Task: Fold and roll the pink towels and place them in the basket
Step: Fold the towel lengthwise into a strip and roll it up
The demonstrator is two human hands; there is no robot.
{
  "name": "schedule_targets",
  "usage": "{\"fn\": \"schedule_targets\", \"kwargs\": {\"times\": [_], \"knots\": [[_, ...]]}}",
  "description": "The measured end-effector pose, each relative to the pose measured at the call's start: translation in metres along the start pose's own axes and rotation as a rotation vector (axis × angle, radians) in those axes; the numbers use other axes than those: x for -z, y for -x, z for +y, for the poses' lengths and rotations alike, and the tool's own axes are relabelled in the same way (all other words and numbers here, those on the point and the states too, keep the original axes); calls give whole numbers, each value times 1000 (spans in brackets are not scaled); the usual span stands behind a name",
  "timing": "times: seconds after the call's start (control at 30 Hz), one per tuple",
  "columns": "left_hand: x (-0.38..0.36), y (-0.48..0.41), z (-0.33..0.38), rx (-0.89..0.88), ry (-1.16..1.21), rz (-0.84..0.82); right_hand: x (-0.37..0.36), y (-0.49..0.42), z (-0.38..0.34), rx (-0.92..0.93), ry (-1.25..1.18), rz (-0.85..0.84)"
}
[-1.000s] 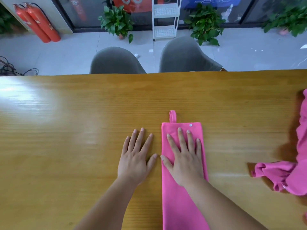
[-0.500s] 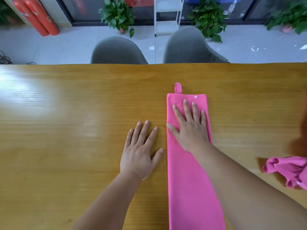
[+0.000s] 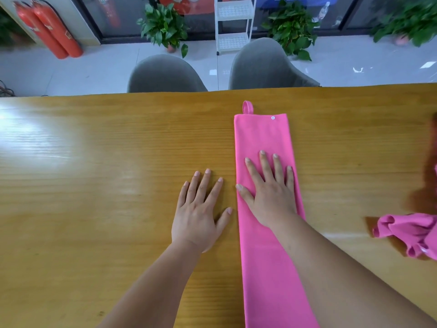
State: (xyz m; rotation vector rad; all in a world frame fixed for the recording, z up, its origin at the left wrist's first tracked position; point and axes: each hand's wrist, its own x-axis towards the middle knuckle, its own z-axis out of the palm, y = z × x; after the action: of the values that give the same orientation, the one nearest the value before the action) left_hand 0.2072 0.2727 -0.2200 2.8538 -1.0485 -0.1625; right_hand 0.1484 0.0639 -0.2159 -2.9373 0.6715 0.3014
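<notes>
We look down at a wooden table (image 3: 94,185). A pink towel (image 3: 262,138), folded into a long narrow strip, runs away from us, its hanging loop (image 3: 247,107) at the far end. Our right hand (image 3: 269,192) lies flat on the strip, fingers straight and spread. Our left hand (image 3: 198,214) rests flat on the bare wood just beside the strip, fingers spread, holding nothing. A crumpled pink towel (image 3: 409,233) sits well apart at the right edge. Two grey chairs (image 3: 165,74) stand beyond the table.
</notes>
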Motion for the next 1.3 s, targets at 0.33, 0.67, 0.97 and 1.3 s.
{"fn": "schedule_targets", "kwargs": {"times": [0.33,0.67,0.97,1.3], "knots": [[0,1,1,-4,13,18,-7,69,-5,-12,20,-20],[1,3,1,-2,10,10,3,59,0,72,3,-30],[1,0,1,0,9,10,-3,38,1,47,45,-6],[2,1,1,-2,16,9,-3,75,-6,68,26,-26]]}}
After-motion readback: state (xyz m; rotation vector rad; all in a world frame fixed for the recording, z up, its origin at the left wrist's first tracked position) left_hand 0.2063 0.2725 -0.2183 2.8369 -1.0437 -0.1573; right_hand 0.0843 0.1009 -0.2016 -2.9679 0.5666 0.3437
